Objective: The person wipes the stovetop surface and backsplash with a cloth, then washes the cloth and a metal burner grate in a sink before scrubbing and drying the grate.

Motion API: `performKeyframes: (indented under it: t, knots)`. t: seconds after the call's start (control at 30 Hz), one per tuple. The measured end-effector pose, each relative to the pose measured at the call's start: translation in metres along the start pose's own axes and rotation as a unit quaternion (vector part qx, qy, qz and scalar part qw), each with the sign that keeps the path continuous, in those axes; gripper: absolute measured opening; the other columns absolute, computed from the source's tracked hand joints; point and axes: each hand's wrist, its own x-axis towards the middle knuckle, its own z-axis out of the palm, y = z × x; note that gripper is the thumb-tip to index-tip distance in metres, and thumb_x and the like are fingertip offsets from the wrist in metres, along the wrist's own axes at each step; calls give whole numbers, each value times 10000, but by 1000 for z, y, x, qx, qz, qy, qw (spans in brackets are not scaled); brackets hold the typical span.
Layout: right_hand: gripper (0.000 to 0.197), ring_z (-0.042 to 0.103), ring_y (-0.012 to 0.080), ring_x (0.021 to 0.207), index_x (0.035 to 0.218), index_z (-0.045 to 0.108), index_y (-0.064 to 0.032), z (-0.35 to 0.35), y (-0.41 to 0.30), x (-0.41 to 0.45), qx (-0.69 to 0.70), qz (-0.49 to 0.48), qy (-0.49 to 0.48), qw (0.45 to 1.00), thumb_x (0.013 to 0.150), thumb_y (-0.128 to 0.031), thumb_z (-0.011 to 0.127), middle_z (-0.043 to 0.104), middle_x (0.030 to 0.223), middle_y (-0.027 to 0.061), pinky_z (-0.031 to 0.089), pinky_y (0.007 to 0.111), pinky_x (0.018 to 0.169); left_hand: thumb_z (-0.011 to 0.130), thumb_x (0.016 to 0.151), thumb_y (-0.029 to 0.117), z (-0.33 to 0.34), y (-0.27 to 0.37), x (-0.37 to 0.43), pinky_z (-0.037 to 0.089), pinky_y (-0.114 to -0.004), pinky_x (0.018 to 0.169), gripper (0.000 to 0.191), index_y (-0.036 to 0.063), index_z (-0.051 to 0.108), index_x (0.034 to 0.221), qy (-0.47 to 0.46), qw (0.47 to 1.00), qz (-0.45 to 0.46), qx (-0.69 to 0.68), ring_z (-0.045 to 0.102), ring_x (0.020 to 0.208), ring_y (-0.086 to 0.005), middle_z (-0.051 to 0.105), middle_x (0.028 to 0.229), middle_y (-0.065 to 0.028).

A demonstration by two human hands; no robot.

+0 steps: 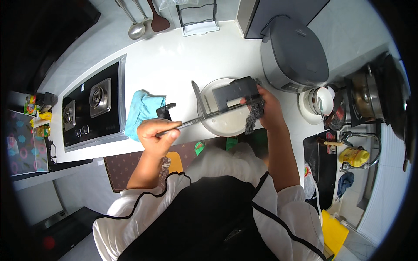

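A dark grey kitchen rack (pixel 235 94) with upright dividers is held at a slant over the counter. Its left end is pinched between the thumb and fingers of my left hand (pixel 157 135). My right hand (pixel 271 107) is closed around a steel wool scourer (pixel 254 115), pressed to the rack's right end; some of those fingers are hidden behind the rack. Below it sits a round white basin (pixel 214 125), partly covered by the rack. A light blue cloth (pixel 138 106) lies on the counter just beyond my left hand.
A black gas hob (pixel 98 120) is set into the white counter (pixel 186 58) at left. A grey rice cooker (pixel 294 55) stands back right, near stacked bowls (pixel 323 101). The sink (pixel 318 146) with its tap (pixel 375 140) is at right. Ladles (pixel 136 31) hang behind.
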Motion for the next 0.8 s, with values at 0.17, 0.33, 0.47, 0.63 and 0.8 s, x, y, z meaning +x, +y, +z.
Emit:
performKeyframes:
  t: [0.17, 0.33, 0.47, 0.63, 0.8]
  knots:
    - [166, 753, 179, 860, 1195, 694, 18, 14, 2, -14, -24, -42, 12, 999, 1077, -94, 663, 782, 1013, 92, 616, 306, 805, 918, 848, 171, -9, -17, 16, 521, -283, 574, 225, -16, 796, 873, 22, 992, 109, 59, 685, 603, -183, 753, 728, -107]
    - [170, 711, 132, 989, 1208, 694, -3, 41, 10, -25, -15, -137, 102, 985, 1070, -67, 619, 768, 1076, 54, 566, 302, 900, 667, 1060, 525, 16, -48, 9, 429, -357, 1051, 656, 11, 538, 1448, 185, 977, -20, 108, 545, 1219, -222, 567, 1345, -138]
    - [170, 672, 130, 972, 1161, 713, -2, 48, 26, -42, -173, -244, 104, 948, 1067, -135, 664, 765, 1080, 58, 513, 276, 889, 480, 1141, 500, 40, -30, 14, 531, -646, 1099, 636, 45, 469, 1585, 175, 733, -500, -427, 625, 1352, -441, 627, 1472, -265]
    - [179, 701, 106, 963, 1205, 708, 40, 45, 20, -51, -198, -291, 34, 935, 1053, -55, 697, 793, 1101, 80, 559, 278, 896, 566, 1108, 370, 16, -45, 7, 577, -676, 1042, 627, 77, 427, 1645, -131, 637, -497, -574, 629, 1345, -524, 550, 1521, -384]
    - [207, 724, 147, 1015, 1217, 716, 36, 28, 17, -50, -156, -233, 0, 960, 1024, -31, 746, 790, 1136, 115, 588, 333, 921, 551, 1071, 262, 22, -47, -4, 577, -676, 1043, 651, 10, 400, 1653, -169, 541, -526, -634, 564, 1388, -579, 461, 1532, -478]
